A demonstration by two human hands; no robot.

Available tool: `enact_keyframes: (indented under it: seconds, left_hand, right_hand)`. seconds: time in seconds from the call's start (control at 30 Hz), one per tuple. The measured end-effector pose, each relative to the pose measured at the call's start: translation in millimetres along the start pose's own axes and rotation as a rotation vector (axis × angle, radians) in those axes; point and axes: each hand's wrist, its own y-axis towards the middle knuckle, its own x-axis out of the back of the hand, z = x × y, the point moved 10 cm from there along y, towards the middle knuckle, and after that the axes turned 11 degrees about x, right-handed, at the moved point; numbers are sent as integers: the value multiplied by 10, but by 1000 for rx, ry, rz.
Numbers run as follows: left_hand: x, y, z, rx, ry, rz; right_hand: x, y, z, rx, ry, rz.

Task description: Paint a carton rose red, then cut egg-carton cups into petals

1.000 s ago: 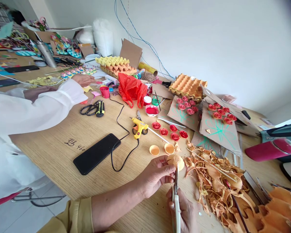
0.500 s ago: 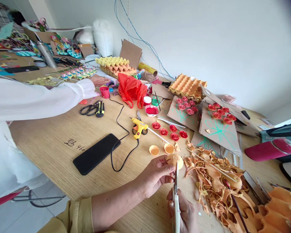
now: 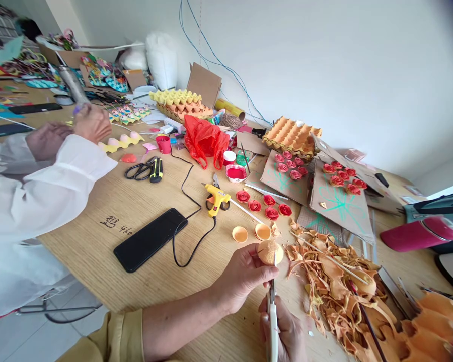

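Note:
Pinched in the fingers of my left hand (image 3: pixel 245 275) is an orange egg-carton cup (image 3: pixel 268 251), its rounded side toward me. My right hand (image 3: pixel 285 329) grips white-handled scissors (image 3: pixel 273 322), whose blades point up against the cup's edge. Just beyond the held cup, cut orange cups (image 3: pixel 240 234) rest on the wooden table. Behind them lie several red paper-pulp roses (image 3: pixel 269 199). To the right spreads a heap of torn orange carton scraps (image 3: pixel 332 271).
A yellow glue gun (image 3: pixel 217 197) with its black cord and a black phone (image 3: pixel 150 240) lie to the left. A co-worker's hands (image 3: pixel 92 123) work at the far left. Red paint (image 3: pixel 236 173) stands behind the glue gun; a pink bottle (image 3: pixel 423 233) lies right.
The cup in my left hand has turned, showing more of its rounded side, while the scissors stay at its edge. The co-worker's outstretched arm has drawn back to the left.

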Motion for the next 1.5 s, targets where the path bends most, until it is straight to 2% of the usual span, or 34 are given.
enact_keyframes:
  seconds: [0.4, 0.77, 1.03, 1.2, 1.5]
  left_hand:
    - [-25, 25, -50, 3, -65, 81]
    - [196, 57, -242, -46, -192, -44]
    - [197, 96, -162, 5, -246, 17]
    - [240, 99, -157, 1, -289, -3]
    - [283, 110, -196, -8, -377, -13]
  right_hand:
    - [62, 93, 136, 70, -49, -6]
    - [-3, 84, 121, 130, -70, 56]
    - [38, 92, 85, 46, -1, 30]
    - [48, 111, 135, 48, -7, 17]
    - [-63, 128, 118, -49, 99, 85]
